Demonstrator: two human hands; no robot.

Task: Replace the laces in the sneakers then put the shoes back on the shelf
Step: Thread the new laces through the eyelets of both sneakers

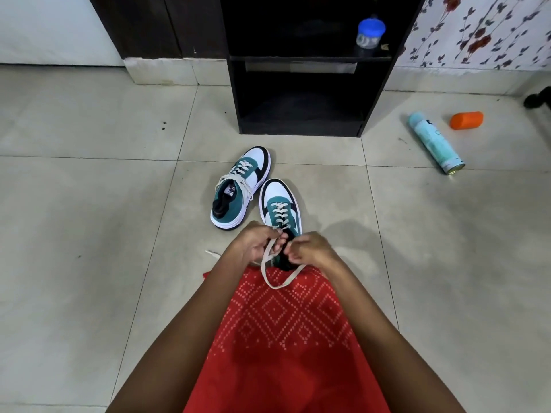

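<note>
Now left hand and right hand pinch the lace, sneaker toe pointing toward shelf.

A pale tiled floor fills most of the view. On it to the right a teal spray can lies on its side, with an orange cap near its upper end, not touching it. Behind them is flowered wallpaper. Farther back stands a clear jar with a blue lid. Red patterned cloth lies in the foreground.
</note>
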